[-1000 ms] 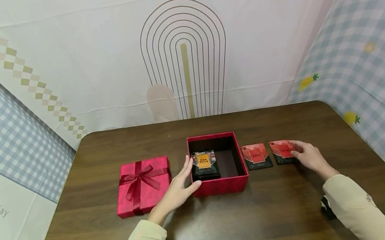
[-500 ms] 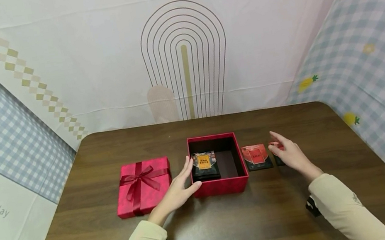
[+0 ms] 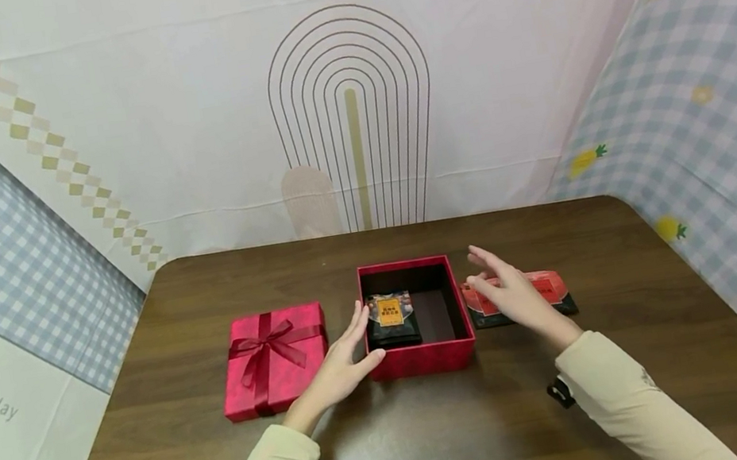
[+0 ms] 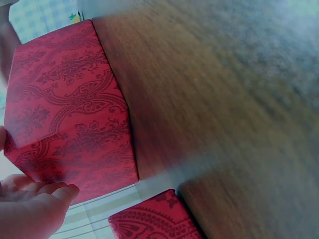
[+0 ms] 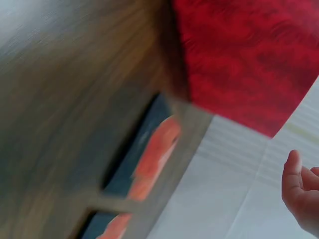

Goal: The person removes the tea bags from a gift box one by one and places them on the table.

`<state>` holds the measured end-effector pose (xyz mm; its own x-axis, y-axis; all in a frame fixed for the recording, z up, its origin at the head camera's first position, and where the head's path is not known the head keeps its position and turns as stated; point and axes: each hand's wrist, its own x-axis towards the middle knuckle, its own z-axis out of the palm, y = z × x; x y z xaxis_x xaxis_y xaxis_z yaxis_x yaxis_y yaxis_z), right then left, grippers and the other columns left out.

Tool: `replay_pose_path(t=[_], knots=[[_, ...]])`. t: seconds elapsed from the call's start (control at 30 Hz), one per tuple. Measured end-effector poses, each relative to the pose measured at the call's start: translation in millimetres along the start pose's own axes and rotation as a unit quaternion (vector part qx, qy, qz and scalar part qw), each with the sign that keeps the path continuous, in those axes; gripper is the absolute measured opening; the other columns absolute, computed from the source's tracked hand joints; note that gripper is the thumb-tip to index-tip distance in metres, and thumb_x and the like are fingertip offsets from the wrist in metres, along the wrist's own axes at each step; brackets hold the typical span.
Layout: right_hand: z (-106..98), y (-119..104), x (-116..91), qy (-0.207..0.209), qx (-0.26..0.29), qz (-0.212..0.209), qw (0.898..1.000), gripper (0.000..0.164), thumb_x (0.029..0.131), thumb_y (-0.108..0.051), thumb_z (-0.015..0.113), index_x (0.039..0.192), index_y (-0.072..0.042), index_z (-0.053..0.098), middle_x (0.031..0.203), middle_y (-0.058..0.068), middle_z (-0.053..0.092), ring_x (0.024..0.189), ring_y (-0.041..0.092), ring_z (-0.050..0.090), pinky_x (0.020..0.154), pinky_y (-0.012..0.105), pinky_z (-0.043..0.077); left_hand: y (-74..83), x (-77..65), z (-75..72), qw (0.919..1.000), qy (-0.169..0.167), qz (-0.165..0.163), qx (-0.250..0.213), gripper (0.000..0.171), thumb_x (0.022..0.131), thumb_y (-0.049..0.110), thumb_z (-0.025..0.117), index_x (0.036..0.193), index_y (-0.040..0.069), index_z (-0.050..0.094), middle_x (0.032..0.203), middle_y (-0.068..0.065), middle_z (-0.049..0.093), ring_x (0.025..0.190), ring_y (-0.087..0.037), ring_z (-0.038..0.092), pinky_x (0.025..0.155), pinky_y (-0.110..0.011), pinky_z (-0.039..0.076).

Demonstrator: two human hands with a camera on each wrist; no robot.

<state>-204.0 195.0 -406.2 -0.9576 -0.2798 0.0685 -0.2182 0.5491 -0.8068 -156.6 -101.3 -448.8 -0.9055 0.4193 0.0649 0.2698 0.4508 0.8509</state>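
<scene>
Red rectangular patterned box (image 3: 424, 360), its top uncovered, sits on the brown wooden desk (image 3: 436, 436); inside, against its left side, I see a black pouch with an orange label (image 3: 393, 321). The left hand (image 3: 341, 359) touches the box's left wall, fingers straight, thumb spread wide. Just right of the box, the right hand (image 3: 515, 297) hangs over two flat red-and-black pouches (image 3: 560, 296), fingers loose and apart, holding nothing I can make out. Left of the box lies a red square lid with a dark-red ribbon bow (image 3: 270, 350).

Box (image 3: 424, 360) between lid (image 3: 275, 364) and packets (image 3: 555, 289)
</scene>
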Motion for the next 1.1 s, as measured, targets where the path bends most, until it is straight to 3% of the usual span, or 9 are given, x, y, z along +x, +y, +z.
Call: replay_pose_path(t=[0.2,0.37,0.6,0.87,1.1], knots=[[23.2,-19.7,7.9,-0.010,0.023,-0.035,0.999,0.056,0.094,-0.018,0.052,0.142,-0.003,0.028,0.141,0.021,0.036,0.106,0.030,0.050,0.089,0.049,0.042,-1.0,-0.7,0.2,1.0000,0.001,0.004,0.001,0.071,0.090,0.022,0.057,0.145,0.006,0.016,0.152,-0.012,0.004,0.136,-0.032,0.019,0.106,-0.051,0.021],[40.1,-31.0,12.9,-0.031,0.037,-0.036,0.998,0.056,0.094,-0.021,0.052,0.142,-0.005,0.029,0.143,0.019,0.033,0.107,0.029,0.051,0.088,0.048,0.042,-0.9,-1.3,0.7,1.0000,0.000,0.006,0.003,0.071,0.090,0.021,0.057,0.146,0.006,0.015,0.152,-0.011,0.003,0.136,-0.032,0.018,0.106,-0.051,0.021],[58.5,-37.8,21.5,-0.040,0.041,-0.003,0.998,0.056,0.094,-0.022,0.051,0.143,-0.010,0.029,0.138,0.017,0.039,0.110,0.029,0.052,0.087,0.048,0.044,-2.2,-0.5,0.2,1.0000,0.000,0.007,-0.001,0.070,0.090,0.021,0.057,0.146,0.005,0.016,0.152,-0.013,0.003,0.136,-0.033,0.018,0.105,-0.052,0.021],[77.5,-28.2,32.8,-0.040,0.028,0.033,0.998,0.054,0.092,-0.019,0.053,0.141,-0.008,0.033,0.130,0.020,0.047,0.105,0.028,0.056,0.086,0.046,0.044,-1.1,-1.0,-0.3,1.0000,-0.004,0.007,0.001,0.070,0.091,0.021,0.056,0.145,0.004,0.016,0.152,-0.014,0.003,0.135,-0.033,0.019,0.105,-0.053,0.022],[87.8,-26.2,39.6,-0.052,-0.022,0.042,0.998,0.055,0.091,-0.019,0.054,0.140,-0.003,0.034,0.139,0.021,0.037,0.106,0.030,0.054,0.087,0.046,0.044,-1.9,-0.1,0.1,1.0000,0.004,0.007,0.003,0.069,0.091,0.019,0.057,0.146,0.005,0.017,0.152,-0.014,0.004,0.135,-0.033,0.021,0.104,-0.053,0.022]])
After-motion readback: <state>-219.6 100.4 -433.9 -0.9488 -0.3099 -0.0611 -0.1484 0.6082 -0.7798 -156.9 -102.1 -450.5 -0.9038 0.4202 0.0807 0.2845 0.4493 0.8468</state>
